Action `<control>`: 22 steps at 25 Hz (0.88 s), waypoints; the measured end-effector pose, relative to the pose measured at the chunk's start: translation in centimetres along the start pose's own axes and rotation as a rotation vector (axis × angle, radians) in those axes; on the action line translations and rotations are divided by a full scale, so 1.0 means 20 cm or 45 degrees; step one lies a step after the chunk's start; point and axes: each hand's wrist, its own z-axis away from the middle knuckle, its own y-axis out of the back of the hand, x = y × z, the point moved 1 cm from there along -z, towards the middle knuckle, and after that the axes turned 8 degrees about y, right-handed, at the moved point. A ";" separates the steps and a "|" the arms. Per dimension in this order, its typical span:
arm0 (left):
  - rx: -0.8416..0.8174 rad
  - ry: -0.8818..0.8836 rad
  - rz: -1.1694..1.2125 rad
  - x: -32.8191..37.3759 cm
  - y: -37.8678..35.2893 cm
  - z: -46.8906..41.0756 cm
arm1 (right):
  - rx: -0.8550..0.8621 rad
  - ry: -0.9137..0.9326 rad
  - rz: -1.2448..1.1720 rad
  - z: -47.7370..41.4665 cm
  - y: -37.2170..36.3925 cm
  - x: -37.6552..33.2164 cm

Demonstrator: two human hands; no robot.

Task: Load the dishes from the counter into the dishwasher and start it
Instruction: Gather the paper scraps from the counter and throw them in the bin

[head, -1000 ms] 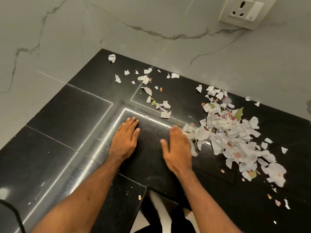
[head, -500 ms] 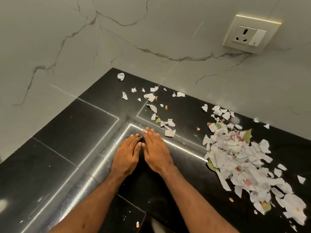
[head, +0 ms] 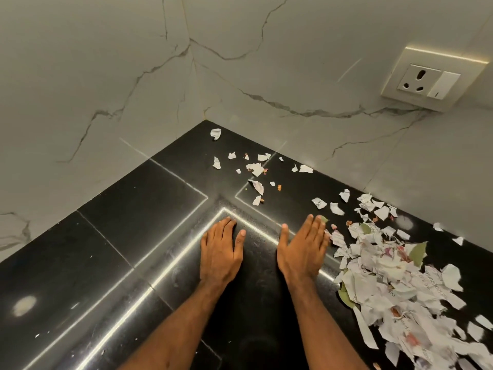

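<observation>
Domestic kitchen, judged from fitted surfaces. Polished black stone countertop [head: 120,222] running into a corner, closed at 12 o'clock by white veined marble-look wall panels [head: 106,76]. At 2 o'clock, wall socket [head: 429,81] with switch, mounted above the counter. Torn paper scraps [head: 386,276] littered at 4 o'clock.
</observation>
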 end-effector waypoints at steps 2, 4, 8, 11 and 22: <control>-0.021 -0.011 -0.086 0.01 -0.02 0.02 | 0.004 0.120 0.019 0.04 0.03 0.03; -0.034 0.037 -0.096 0.06 -0.04 0.04 | -0.036 0.400 0.047 0.07 0.04 0.03; -0.018 0.082 0.018 0.23 -0.13 0.08 | -0.160 0.700 0.009 0.02 0.04 0.01; 0.128 0.114 0.036 0.30 -0.17 0.04 | -0.169 0.789 -0.033 -0.11 0.03 -0.01; 0.092 0.235 0.201 0.31 -0.26 -0.62 | 0.032 0.878 -0.109 -0.36 0.00 -0.08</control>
